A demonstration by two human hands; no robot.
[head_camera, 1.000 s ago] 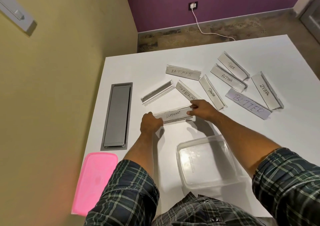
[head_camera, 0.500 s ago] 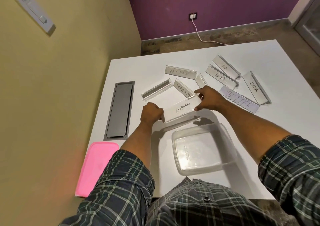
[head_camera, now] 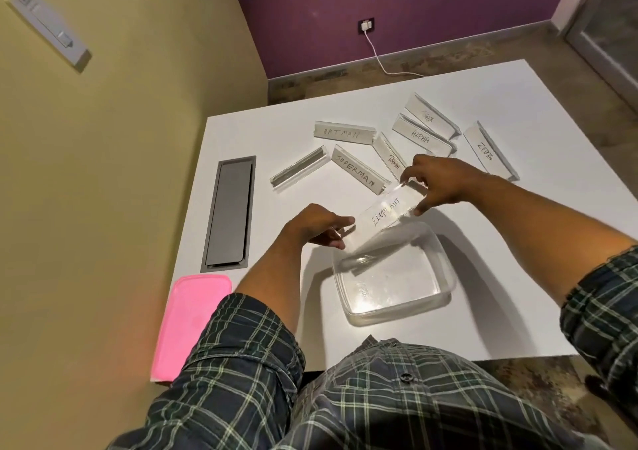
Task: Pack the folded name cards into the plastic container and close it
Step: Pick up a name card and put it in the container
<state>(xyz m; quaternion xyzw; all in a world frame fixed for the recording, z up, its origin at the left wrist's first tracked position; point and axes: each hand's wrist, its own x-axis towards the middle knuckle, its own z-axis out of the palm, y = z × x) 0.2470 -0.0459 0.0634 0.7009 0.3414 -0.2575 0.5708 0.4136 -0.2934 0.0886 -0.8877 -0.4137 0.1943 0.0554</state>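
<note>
Flanking container (head_camera: 445,277): lid (head_camera: 193,322) (pink), cards (head_camera: 359,170)

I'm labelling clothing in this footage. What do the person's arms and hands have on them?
Both arms wear a dark plaid shirt with thin pale lines, its sleeves pushed up to about the elbow, leaving the forearms bare. The left hand and right hand are bare: no gloves, rings or watch visible.
</note>
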